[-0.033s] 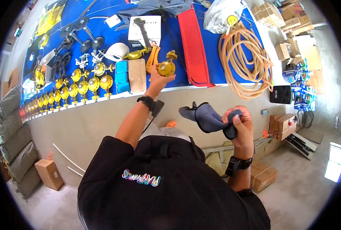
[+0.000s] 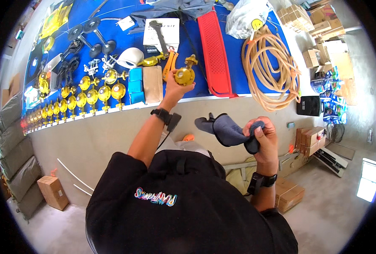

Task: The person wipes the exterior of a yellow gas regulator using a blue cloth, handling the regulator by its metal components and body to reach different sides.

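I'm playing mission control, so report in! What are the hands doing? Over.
Left hand: holding gold valve. Right hand: clutching gray-blue cloth, apart from valve. Orange-handled tool close beside left hand.

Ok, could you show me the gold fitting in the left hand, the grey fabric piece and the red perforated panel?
gold fitting (image 2: 184, 77): head view, on its round body.
grey fabric piece (image 2: 229, 130): head view, on its hanging middle.
red perforated panel (image 2: 216, 53): head view, mid-length on its face.
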`<state>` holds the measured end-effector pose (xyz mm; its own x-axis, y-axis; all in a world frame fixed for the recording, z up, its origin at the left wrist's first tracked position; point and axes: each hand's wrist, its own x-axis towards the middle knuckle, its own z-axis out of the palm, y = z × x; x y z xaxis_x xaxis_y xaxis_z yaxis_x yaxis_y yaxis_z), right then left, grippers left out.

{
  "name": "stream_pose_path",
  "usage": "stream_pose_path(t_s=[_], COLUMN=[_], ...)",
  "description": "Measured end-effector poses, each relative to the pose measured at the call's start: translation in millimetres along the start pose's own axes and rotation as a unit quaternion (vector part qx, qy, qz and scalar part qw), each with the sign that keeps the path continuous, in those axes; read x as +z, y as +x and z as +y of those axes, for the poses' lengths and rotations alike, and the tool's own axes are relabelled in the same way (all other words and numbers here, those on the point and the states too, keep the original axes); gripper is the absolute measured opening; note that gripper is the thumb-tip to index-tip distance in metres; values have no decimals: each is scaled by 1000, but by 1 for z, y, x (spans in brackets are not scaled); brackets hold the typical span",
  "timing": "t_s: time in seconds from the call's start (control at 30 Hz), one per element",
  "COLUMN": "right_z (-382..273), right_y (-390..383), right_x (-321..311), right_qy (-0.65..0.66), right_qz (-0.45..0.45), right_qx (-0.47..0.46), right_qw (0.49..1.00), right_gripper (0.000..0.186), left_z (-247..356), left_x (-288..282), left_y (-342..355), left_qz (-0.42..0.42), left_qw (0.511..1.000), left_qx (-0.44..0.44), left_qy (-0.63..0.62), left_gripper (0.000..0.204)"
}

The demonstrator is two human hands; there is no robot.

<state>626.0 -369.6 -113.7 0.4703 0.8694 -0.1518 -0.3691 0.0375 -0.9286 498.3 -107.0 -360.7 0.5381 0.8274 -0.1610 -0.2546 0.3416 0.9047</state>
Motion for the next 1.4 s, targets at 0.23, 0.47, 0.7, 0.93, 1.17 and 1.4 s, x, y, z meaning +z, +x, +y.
stream_pose_path(t_s=[0.23,0.47,0.7,0.93,1.17,1.4], right_z=[12,-38,-80,-90,-94,-92], right_y=[37,64,79,70,50,33], right_x=[96,207,300,342,355,362], right_qy=[6,-334,-405,-397,-443,-437], right_qz=[-77,-147,-297,-400,-439,-468], right_qx=[-35,-286,-506,-603,-612,-532], right_qw=[996,886,701,564,486,554], right_gripper=[21,24,27,25,35,32], left_z=[185,279,340,363,375,380], left_x=[-16,-58,-70,-78,-83,-97], left_y=[-59,-107,-171,-223,-254,-268], left_qz=[-112,-75,10,106,122,69], left_qw=[982,948,907,882,884,906], left_qx=[126,307,416,439,423,394], left_qy=[-84,-19,67,138,158,137], left_gripper=[84,93,95,101,96,97])
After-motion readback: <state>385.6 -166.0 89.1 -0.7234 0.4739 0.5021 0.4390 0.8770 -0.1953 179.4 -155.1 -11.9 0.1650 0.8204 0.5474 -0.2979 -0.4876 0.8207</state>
